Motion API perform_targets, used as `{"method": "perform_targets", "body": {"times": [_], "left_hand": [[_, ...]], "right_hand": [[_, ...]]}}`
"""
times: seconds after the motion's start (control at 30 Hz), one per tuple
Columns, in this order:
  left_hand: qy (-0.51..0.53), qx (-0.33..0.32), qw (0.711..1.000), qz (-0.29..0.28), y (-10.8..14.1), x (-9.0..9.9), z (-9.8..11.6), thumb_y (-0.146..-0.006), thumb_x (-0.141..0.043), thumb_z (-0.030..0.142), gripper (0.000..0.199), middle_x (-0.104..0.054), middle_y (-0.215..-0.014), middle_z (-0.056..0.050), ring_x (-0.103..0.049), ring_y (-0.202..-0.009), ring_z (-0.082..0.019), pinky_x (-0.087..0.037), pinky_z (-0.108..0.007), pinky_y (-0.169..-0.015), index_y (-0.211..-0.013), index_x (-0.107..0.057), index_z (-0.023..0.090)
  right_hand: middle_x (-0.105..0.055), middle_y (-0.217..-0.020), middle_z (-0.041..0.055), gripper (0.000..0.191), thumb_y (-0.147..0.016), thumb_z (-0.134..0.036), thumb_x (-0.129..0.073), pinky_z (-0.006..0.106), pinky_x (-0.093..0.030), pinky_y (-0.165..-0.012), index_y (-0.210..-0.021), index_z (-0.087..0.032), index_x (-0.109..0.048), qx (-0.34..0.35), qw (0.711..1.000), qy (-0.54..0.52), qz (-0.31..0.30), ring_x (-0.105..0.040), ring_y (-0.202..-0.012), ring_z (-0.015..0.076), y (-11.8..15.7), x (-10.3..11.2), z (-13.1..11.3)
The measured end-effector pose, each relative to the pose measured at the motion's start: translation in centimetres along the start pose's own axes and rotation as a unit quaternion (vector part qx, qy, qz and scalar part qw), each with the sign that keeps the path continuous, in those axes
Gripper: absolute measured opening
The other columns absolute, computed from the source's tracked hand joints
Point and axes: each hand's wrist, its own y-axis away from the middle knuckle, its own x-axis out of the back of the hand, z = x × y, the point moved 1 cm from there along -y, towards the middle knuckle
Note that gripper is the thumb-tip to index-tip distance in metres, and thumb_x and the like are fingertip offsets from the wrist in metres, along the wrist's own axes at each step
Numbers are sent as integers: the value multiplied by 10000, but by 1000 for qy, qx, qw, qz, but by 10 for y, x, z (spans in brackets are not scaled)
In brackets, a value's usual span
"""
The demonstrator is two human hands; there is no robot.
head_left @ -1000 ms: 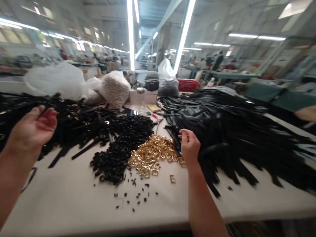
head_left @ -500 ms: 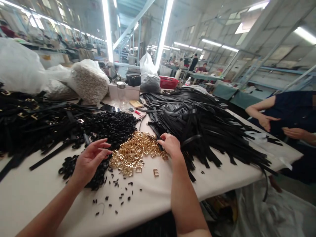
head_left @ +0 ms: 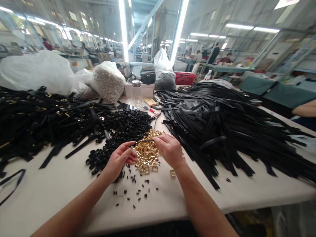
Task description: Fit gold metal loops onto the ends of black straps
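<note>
1. Gold buckles: one heap of gold buckles (head_left: 148, 158), its pieces too many to count; one loose buckle (head_left: 172, 173) at the heap's near right.
2. Hands: two; left hand (head_left: 121, 159) at the heap's left edge, right hand (head_left: 170, 149) over its right side.
3. Thin black strap (head_left: 145, 141): one, above the heap.
4. Black loops (head_left: 130, 125): one pile, left of the heap.
5. Strap piles: two; buckled straps (head_left: 49, 117) farther left, plain straps (head_left: 209, 118) right of the heap.
6. Clear lidded jar (head_left: 137, 91): one, beyond the heap.
7. Red basket (head_left: 185, 79): one, beyond and right.
8. Black scraps (head_left: 145, 196): more than a dozen, before the heap.
</note>
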Motion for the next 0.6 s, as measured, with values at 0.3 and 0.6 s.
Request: {"method": "perform_targets", "body": {"times": [0.3,0.6], "left_hand": [[10,4,999,32,-1,1,-5,-748,-739,361,258,-704,-729,-17,-664,-627,-120,-521,-212,-607,-857,-615,163],[-6,-12,1000,-8,5,0,-9,-817,-668,333,218,-721,-761,-31,-693,-671,-146,-544,-240,-647,-935,-594,166]], "right_hand": [[-709,-949,42,152,-910,-265,-598,327,-505,-846,-1028,-221,-682,-4,987,-160,-9,-644,-865,173,0,-10,-30],[-697,-934,40,161,-860,-279,-664,289,-530,-775,-1004,-212,-689,-84,945,-311,-61,-655,-845,162,4,-17,-38]]}}
